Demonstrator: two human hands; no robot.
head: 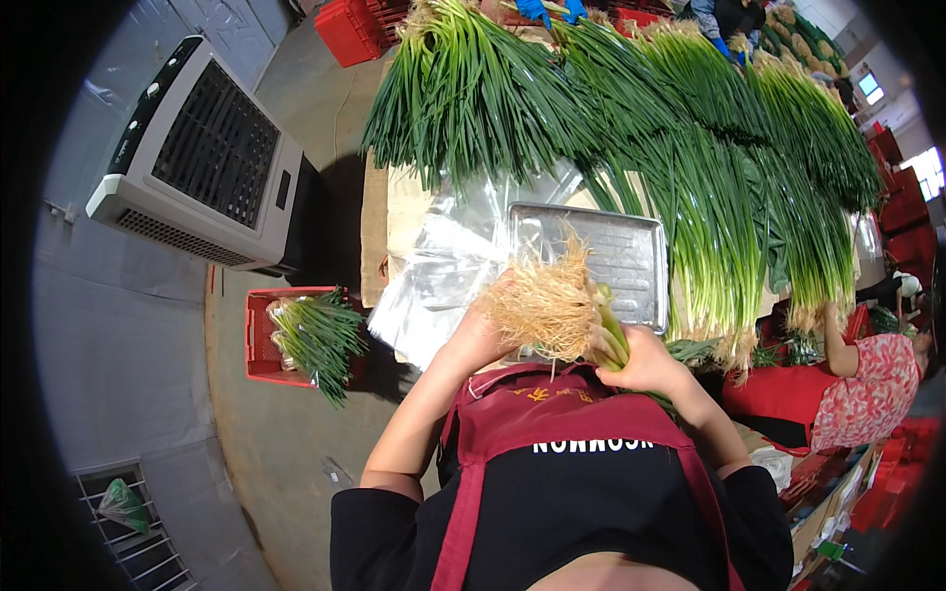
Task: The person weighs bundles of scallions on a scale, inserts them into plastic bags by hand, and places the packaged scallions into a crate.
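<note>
Both of my hands are on a bunch of allium greens, green onions or green garlic, whose pale, shaggy roots (543,310) point up and to the left. My right hand (647,362) grips the light green stems (612,340) just below the roots, close to my apron. From the other side, my left hand (480,332) holds the root end, its fingers mostly hidden behind the roots. A metal tray (628,258) lies on the table just beyond the bunch. Clear plastic bags (451,273) are spread left of the tray.
Heaped allium greens (473,96) cover the table's far and right sides. Left on the floor are a red crate (259,354) with bagged greens and an air cooler (214,148). A co-worker in a red apron (776,399) stands at right; blue-gloved hands (547,10) work across the table.
</note>
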